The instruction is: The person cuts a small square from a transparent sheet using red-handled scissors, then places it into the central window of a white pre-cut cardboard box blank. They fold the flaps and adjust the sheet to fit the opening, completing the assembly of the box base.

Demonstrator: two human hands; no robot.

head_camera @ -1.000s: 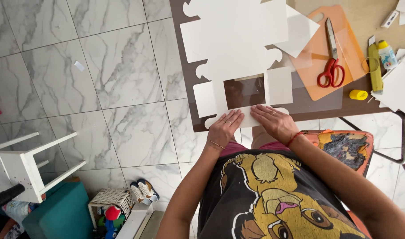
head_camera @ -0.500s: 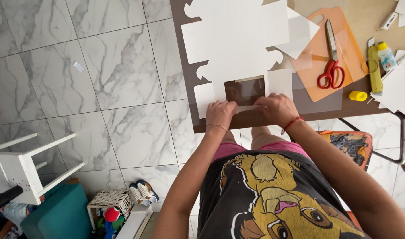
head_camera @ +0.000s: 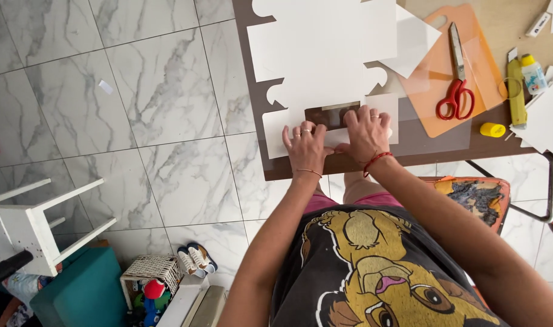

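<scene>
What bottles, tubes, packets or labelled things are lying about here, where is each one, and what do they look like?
Glue bottle: table's far right, small, pale with a yellow cap and a label.
Yellow tube: just left of it, long and narrow.
Small white packet: top right corner, oblong with dark print.
No signs or screens.

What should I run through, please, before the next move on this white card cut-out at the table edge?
1. Left hand flat on the white card cut-out: ok.
2. Right hand flat on the card beside the window: ok.
3. Card lying fully on the table: ok.
4. Scissors out of the hands' way, on the orange board: ok.
5. Yellow cap well back from the table edge: not ok.
6. Fold line crisp under the hands: cannot tell.
</scene>
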